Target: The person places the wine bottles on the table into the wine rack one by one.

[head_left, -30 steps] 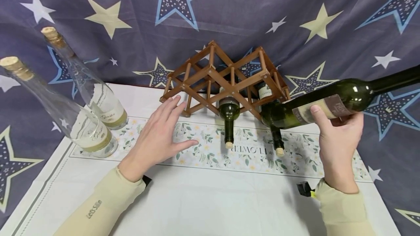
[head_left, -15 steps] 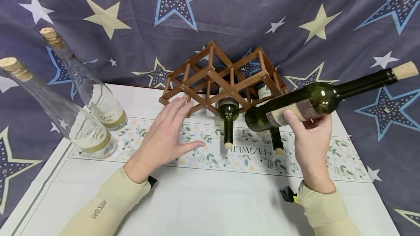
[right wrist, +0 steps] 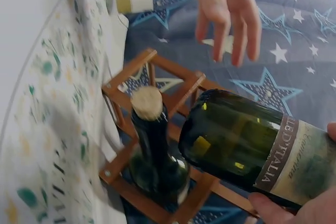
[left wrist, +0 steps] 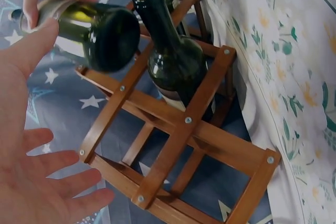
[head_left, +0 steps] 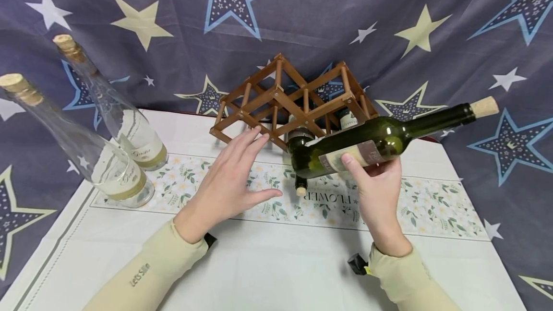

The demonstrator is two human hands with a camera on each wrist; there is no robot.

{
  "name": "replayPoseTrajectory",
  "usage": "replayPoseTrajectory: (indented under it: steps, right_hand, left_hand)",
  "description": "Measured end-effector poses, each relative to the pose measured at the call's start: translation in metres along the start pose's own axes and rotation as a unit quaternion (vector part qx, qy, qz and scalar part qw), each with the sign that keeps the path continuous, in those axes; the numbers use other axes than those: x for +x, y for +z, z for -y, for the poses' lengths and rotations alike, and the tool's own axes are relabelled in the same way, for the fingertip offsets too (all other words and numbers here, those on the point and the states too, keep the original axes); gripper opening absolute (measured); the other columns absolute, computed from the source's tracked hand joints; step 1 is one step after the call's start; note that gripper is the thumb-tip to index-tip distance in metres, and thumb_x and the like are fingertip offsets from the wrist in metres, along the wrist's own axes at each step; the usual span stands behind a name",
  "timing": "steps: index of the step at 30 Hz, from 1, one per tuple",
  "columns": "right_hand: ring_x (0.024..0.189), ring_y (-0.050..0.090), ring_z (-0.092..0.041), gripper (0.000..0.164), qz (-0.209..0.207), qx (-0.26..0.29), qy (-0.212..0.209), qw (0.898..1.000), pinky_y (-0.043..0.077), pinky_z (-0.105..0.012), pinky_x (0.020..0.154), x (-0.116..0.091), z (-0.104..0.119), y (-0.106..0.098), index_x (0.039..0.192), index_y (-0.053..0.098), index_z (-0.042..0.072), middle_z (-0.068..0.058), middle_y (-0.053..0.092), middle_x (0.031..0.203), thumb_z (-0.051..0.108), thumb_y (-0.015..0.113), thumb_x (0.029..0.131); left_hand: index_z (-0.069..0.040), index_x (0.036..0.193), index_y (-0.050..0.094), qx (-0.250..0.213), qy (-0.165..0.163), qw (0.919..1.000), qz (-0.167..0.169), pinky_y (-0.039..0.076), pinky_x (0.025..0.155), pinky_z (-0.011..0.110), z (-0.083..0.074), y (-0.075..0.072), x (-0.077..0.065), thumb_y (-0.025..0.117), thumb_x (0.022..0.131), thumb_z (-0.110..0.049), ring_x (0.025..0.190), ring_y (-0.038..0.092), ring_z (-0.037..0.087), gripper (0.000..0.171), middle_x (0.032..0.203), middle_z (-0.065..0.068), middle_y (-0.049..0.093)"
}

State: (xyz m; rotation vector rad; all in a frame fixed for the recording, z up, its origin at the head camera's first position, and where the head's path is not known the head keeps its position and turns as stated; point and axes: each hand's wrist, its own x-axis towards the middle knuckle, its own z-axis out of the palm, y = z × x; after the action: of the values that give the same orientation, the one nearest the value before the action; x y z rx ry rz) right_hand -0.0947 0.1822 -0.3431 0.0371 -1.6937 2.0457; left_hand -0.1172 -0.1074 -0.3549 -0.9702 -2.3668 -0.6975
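Note:
My right hand point(head_left: 380, 200) grips a corked green wine bottle point(head_left: 390, 133) round its label, base toward the left and neck up to the right. Its base overlaps a wine bottle point(head_left: 301, 181) lying in the brown wooden wine rack point(head_left: 259, 102), cork toward me. Farther right in the rack, another bottle point(head_left: 348, 119) shows only its label; the held bottle hides its neck. My left hand point(head_left: 226, 181) is spread with fingers extended in front of the rack's left side, holding nothing. In the left wrist view, the held bottle's round base point(left wrist: 118, 38) faces the left palm.
Two clear bottles point(head_left: 129, 176) with corks stand upright at the table's left. A floral runner point(head_left: 328, 212) crosses the white tablecloth point(head_left: 276, 263) in front of the rack. Behind hangs a dark star-patterned cloth point(head_left: 315, 8).
My right hand has carried the green bottle leftward, across the front of the rack. My left hand has shifted slightly right, fingers still spread. The rack and clear bottles stay put.

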Motion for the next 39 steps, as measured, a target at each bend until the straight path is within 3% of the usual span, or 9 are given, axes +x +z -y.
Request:
replayPoseTrajectory:
  steps: [10, 16, 24, 31, 39]
  right_hand:
    - [0.113, 0.063, -0.025, 0.067, 0.036, 0.008, 0.012, 0.999, 0.054, -0.033, 0.099, -0.014, -0.015, 0.019, 0.144, 0.05, 0.006, -0.012, 0.062, 0.125, -0.015, 0.077, 0.087]
    - [0.125, 0.059, -0.027, 0.069, 0.066, 0.016, 0.016, 0.998, 0.048, -0.035, 0.109, -0.023, -0.02, 0.03, 0.146, 0.048, 0.007, -0.012, 0.06, 0.135, -0.013, 0.078, 0.088]
    - [0.124, 0.06, -0.026, 0.069, 0.085, 0.032, 0.037, 0.995, 0.05, -0.035, 0.106, -0.033, -0.023, 0.041, 0.147, 0.048, 0.008, -0.012, 0.06, 0.135, -0.01, 0.079, 0.088]
    - [0.12, 0.06, -0.026, 0.071, 0.09, 0.043, 0.055, 0.994, 0.052, -0.034, 0.103, -0.039, -0.025, 0.045, 0.147, 0.045, 0.009, -0.012, 0.06, 0.132, -0.01, 0.079, 0.087]
    - [0.115, 0.062, -0.022, 0.061, 0.107, 0.029, 0.071, 0.991, 0.054, -0.03, 0.097, -0.045, -0.027, 0.048, 0.141, 0.053, 0.008, -0.01, 0.062, 0.127, -0.007, 0.079, 0.088]
  left_hand:
    - [-0.001, 0.162, 0.038, -0.012, 0.008, 0.9999, 0.008, 0.023, 0.127, 0.052, -0.008, 0.007, 0.004, 0.094, 0.074, -0.058, 0.155, 0.033, 0.037, 0.119, 0.17, 0.016, 0.032]
    - [-0.001, 0.162, 0.039, -0.013, 0.009, 0.9997, 0.016, 0.025, 0.127, 0.051, -0.012, 0.012, 0.006, 0.093, 0.076, -0.057, 0.154, 0.035, 0.038, 0.116, 0.169, 0.018, 0.034]
    - [-0.002, 0.162, 0.038, -0.009, 0.002, 0.9996, 0.025, 0.026, 0.127, 0.047, -0.015, 0.017, 0.006, 0.092, 0.078, -0.057, 0.153, 0.036, 0.036, 0.114, 0.167, 0.018, 0.037]
    - [-0.005, 0.164, 0.036, -0.007, -0.005, 0.9994, 0.034, 0.032, 0.124, 0.049, -0.016, 0.021, 0.006, 0.092, 0.078, -0.056, 0.149, 0.041, 0.037, 0.114, 0.163, 0.019, 0.042]
    - [-0.005, 0.162, 0.039, 0.002, -0.01, 0.9992, 0.039, 0.043, 0.115, 0.051, -0.016, 0.025, 0.004, 0.095, 0.076, -0.052, 0.142, 0.049, 0.035, 0.113, 0.156, 0.018, 0.049]
